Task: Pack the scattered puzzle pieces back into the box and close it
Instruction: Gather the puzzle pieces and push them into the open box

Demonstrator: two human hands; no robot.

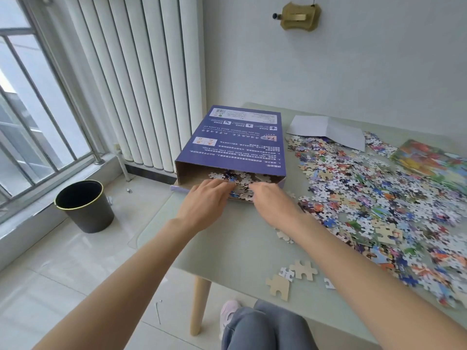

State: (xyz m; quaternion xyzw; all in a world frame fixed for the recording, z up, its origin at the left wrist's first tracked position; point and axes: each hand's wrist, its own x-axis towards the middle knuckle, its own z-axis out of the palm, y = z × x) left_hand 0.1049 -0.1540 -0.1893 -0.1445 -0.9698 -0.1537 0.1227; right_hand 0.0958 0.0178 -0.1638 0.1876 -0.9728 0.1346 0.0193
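A purple puzzle box [235, 142] lies flat on the table's far left corner, its open end facing me, with several pieces [242, 176] visible inside the mouth. My left hand [206, 200] and my right hand [271, 202] meet at that opening, fingers stretched forward against a small heap of pieces on the box's lower flap. A wide scatter of colourful puzzle pieces [374, 198] covers the right side of the table. A few larger beige pieces [290, 276] lie near the front edge.
A white folded sheet [328, 131] lies behind the scatter. A colourful picture card [429, 160] sits at the far right. The pale green table [227, 248] ends at my knees. A black bin [84, 205] stands on the floor beside a white radiator [139, 79].
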